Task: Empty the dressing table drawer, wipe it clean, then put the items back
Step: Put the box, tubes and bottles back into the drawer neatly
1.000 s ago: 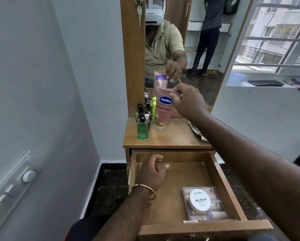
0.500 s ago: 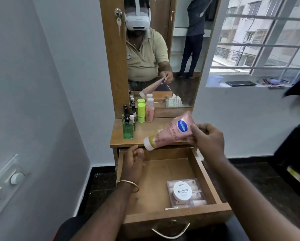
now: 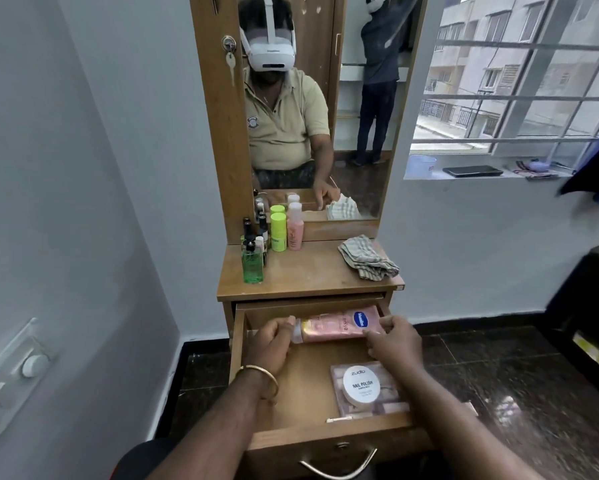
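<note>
The wooden drawer [image 3: 332,441] of the dressing table is pulled out. A pink Vaseline tube [image 3: 339,327] lies sideways at the drawer's back. My left hand [image 3: 274,344] grips its cap end and my right hand [image 3: 393,341] holds its flat end. At the drawer's front right, a white nail polish remover tub [image 3: 361,386] rests on a clear box of small pieces [image 3: 391,405]. A checked cloth [image 3: 367,258] lies crumpled on the right of the tabletop.
On the left of the tabletop [image 3: 308,275] stand a green bottle [image 3: 252,265], a yellow-green tube [image 3: 278,232], a pink bottle [image 3: 295,226] and dark small bottles [image 3: 248,232]. A mirror [image 3: 312,109] rises behind. Dark furniture [image 3: 589,327] is at the right.
My right hand brought the Vaseline tube down from the tabletop into the back of the drawer. My left hand rose from the drawer floor and took the cap end.
</note>
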Demonstrator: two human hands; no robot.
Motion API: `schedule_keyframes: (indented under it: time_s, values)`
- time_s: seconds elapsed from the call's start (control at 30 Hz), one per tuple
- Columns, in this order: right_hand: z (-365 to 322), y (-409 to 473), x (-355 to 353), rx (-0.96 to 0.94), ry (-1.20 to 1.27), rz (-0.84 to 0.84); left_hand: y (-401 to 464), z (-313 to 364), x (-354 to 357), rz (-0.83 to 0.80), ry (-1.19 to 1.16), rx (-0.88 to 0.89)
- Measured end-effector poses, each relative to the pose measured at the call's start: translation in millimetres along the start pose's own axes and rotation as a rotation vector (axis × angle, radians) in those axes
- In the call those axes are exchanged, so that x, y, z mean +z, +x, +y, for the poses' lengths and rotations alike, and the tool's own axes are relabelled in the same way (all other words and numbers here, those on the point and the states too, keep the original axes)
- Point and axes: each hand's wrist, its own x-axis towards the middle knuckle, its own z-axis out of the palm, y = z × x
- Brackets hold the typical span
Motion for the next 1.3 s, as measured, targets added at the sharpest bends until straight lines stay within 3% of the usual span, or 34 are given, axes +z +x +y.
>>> schedule_keyframes:
  time_s: [0.2, 0.43, 0.7, 0.83, 0.97, 1.03, 1.3]
  values:
    - [4, 19, 16, -0.218, -0.697, -0.166, 2, -1, 2, -0.096, 0.096, -0.011]
    - [-4, 34, 31, -0.238, -1.037, -0.252, 1, 0, 2, -0.213, 0.182, 0.020]
    - [-23, 27, 26, -0.330, -1.082, -0.313, 6, -7, 2, -0.310, 0.262, 0.000]
    - [-77, 20, 23, -0.425, -1.065, -0.296, 7, -9, 4, -0.349, 0.261, -0.026]
    - [-153, 28, 26, -0.615, -0.611, -0.177, 7, -10, 5, -0.354, 0.301, 0.003]
    - [-178, 42, 39, -0.729, -0.499, -0.108, 5, -8, 5, -0.363, 0.313, 0.000]
    - [-203, 88, 90, -0.851, -0.741, -0.045, 4, -8, 7, -0.383, 0.377, 0.047]
